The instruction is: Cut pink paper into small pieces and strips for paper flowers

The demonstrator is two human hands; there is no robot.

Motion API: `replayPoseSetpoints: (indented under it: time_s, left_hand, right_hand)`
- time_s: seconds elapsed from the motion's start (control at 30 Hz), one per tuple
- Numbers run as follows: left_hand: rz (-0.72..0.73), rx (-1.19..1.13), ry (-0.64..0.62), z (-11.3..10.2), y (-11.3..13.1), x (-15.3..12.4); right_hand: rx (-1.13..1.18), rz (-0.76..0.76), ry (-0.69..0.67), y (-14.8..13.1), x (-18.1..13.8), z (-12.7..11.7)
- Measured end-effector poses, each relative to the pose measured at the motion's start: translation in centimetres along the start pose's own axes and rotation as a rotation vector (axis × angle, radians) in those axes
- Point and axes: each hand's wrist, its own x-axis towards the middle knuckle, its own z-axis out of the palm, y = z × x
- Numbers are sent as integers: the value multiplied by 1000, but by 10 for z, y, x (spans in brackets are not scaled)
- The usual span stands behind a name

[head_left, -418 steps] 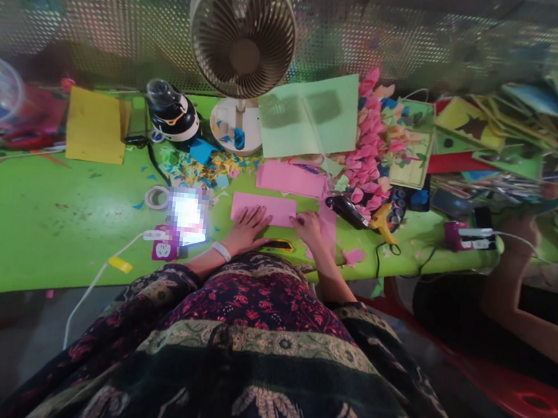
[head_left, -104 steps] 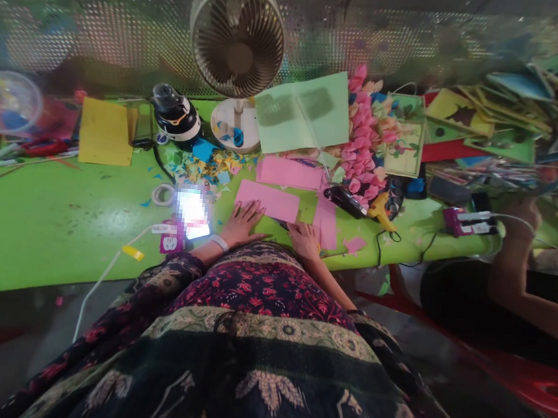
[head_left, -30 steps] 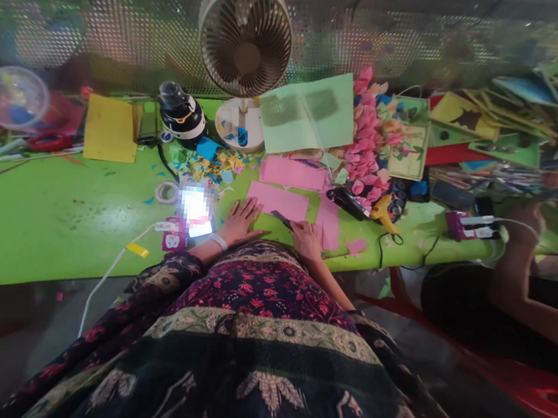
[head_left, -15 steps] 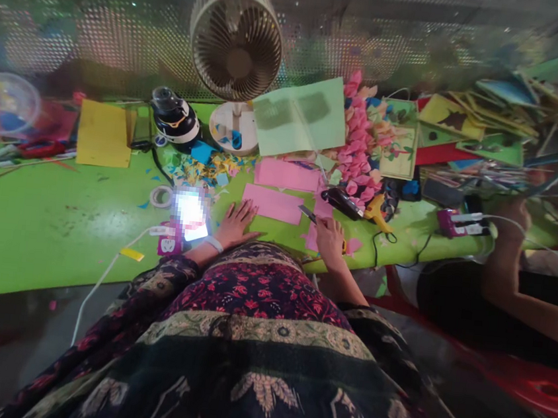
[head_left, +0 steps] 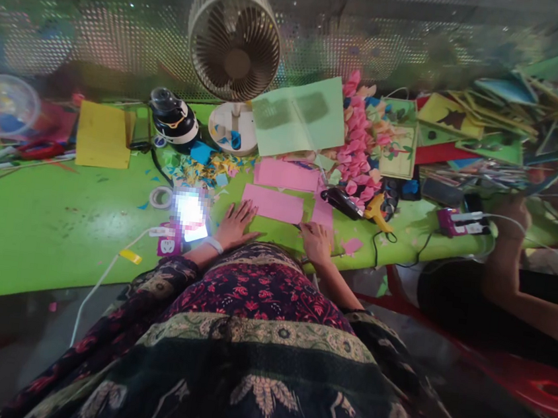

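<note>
My left hand (head_left: 233, 225) lies flat with its fingers spread. Its fingertips touch the left end of a pink paper rectangle (head_left: 273, 204) on the green table. Close to that paper's lower right corner is my right hand (head_left: 316, 243), palm down with the fingers curled. A utility knife is in its grip, mostly hidden under the hand; only a dark bit shows by the fingertips. A narrower pink paper piece (head_left: 323, 212) lies just beyond the right hand, and a pink scrap (head_left: 352, 246) to its right. Another pink sheet (head_left: 286, 174) lies farther back.
A lit phone (head_left: 192, 218), tape roll (head_left: 161, 197) and power socket (head_left: 170, 240) are by my left wrist. A fan (head_left: 237, 61), bottle (head_left: 173, 118), light green sheet (head_left: 301, 118) and pink petal-like pieces (head_left: 358, 144) stand behind. A yellow glue gun (head_left: 377, 211) lies right; a co-worker's arm (head_left: 503, 259) is beyond.
My right hand has moved left and turned toward the paper's lower right corner. The knife blade, plain before, is now mostly hidden. My left hand stays in place.
</note>
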Motion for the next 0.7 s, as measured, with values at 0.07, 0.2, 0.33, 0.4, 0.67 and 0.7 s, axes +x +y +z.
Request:
replayPoseSetpoints:
  time_s: [0.07,0.2,0.33,0.4,0.67,0.7]
  left_hand:
    - [-4,-3,-7,-1,0,0]
    - [-5,-3,-12,-1,0,0]
    - [-3,7,-14,-1,0,1]
    - [-4,9,-16,0,-1,1]
    - [-5,8,0,1,0,1]
    - [-10,8,-2,-1,2,1]
  right_hand:
    - [14,-8,-27,-16,3,4]
    - [38,-33,-55,-45,9,6]
    - [40,-75,-88,-63,19,-2]
    - [36,-100,-114,-70,23,-6]
    - [16,-139,-171,-78,24,-10]
    - [17,-139,-176,-77,24,-11]
